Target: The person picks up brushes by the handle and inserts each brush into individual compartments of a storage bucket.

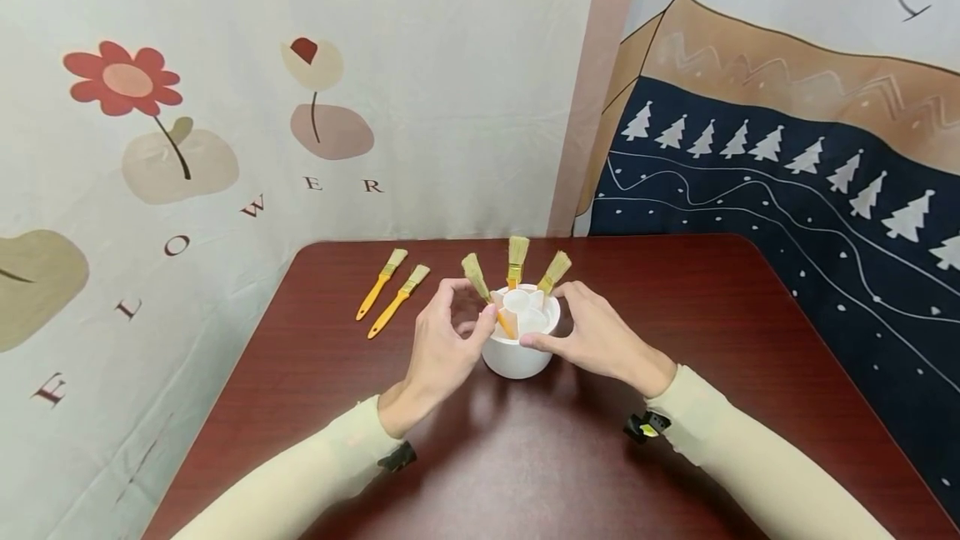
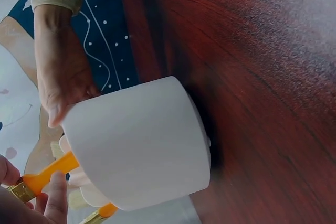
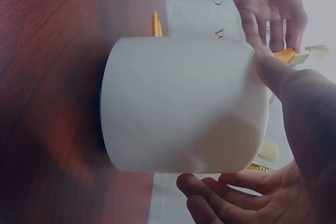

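Observation:
A white round holder (image 1: pixel 519 361) with inner dividers stands on the table. My right hand (image 1: pixel 603 332) grips its right side, thumb on the near rim; in the right wrist view its fingers (image 3: pixel 220 195) lie along the holder's side. At the left rim, my left hand (image 1: pixel 442 348) pinches a paintbrush (image 1: pixel 474 273) by its orange handle, whose lower end is inside the holder. In the left wrist view that handle (image 2: pixel 60 166) shows between the fingers. Two more paintbrushes, one at the back (image 1: pixel 517 257) and one at the right (image 1: pixel 555 269), stand bristles up in the holder.
Two paintbrushes with orange handles, a farther one (image 1: pixel 381 283) and a nearer one (image 1: pixel 397 302), lie on the dark red table (image 1: pixel 300 340) left of the holder. Behind the table hang a flower-print cloth (image 1: pixel 450 90) and a dark blue tree-print cloth (image 1: pixel 712 165).

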Demonstrator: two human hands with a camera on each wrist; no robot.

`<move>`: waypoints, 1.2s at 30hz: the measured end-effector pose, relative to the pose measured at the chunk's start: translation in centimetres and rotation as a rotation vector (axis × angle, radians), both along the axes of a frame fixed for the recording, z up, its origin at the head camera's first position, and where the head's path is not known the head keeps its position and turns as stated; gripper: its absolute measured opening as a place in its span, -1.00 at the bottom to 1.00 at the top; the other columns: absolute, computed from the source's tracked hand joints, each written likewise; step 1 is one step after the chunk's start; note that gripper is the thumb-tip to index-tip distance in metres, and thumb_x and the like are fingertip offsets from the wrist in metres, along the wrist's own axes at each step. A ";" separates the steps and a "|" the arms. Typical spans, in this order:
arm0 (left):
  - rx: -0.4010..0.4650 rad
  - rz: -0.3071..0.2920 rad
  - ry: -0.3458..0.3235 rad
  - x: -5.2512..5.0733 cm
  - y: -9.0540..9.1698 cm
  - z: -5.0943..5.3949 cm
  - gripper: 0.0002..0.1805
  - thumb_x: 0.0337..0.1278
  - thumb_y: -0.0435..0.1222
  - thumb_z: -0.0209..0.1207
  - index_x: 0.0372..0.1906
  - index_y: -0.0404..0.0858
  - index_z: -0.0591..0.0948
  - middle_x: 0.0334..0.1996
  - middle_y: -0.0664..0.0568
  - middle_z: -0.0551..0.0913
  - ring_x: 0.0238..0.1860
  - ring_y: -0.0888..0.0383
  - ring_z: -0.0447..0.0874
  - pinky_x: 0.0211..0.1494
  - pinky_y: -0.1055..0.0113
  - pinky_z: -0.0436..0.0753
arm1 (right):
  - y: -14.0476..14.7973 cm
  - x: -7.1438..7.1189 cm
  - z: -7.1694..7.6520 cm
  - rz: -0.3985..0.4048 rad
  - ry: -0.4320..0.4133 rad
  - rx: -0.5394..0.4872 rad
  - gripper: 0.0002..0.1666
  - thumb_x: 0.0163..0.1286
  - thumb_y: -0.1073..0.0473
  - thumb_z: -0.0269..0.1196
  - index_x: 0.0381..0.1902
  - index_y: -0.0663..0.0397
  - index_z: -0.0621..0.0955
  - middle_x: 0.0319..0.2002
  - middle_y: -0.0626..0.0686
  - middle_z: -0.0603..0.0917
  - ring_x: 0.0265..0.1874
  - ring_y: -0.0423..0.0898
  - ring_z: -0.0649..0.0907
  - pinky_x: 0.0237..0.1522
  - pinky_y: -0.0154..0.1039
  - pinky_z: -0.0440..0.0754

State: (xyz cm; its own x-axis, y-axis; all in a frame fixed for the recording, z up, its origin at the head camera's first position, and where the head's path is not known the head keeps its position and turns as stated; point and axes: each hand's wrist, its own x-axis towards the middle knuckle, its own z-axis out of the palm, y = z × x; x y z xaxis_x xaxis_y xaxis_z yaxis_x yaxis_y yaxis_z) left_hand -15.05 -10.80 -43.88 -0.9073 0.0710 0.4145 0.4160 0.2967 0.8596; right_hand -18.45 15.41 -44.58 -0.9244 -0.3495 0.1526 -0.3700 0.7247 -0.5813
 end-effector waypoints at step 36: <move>-0.154 0.032 -0.024 0.1 -0.9 -1.7 -0.71 0.41 -0.36 0.53 0.10 -0.22 0.70 -0.07 -0.06 0.87 -0.07 0.08 0.92 0.11 0.13 0.95 | -0.9 0.7 -0.1 -0.076 0.040 -0.011 0.00 0.29 -0.52 0.66 0.25 0.17 0.66 0.12 0.14 0.77 0.04 0.05 0.76 0.11 0.04 0.79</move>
State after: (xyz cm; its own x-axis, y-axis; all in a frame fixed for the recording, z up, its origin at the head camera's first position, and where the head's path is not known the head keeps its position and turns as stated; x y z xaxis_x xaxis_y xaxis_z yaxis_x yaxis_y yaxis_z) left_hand -14.98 -11.71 -45.59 -0.9198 0.1028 0.3787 0.3836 0.4386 0.8127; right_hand -17.77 14.46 -44.67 -0.9412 -0.2770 0.1936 -0.3376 0.7450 -0.5754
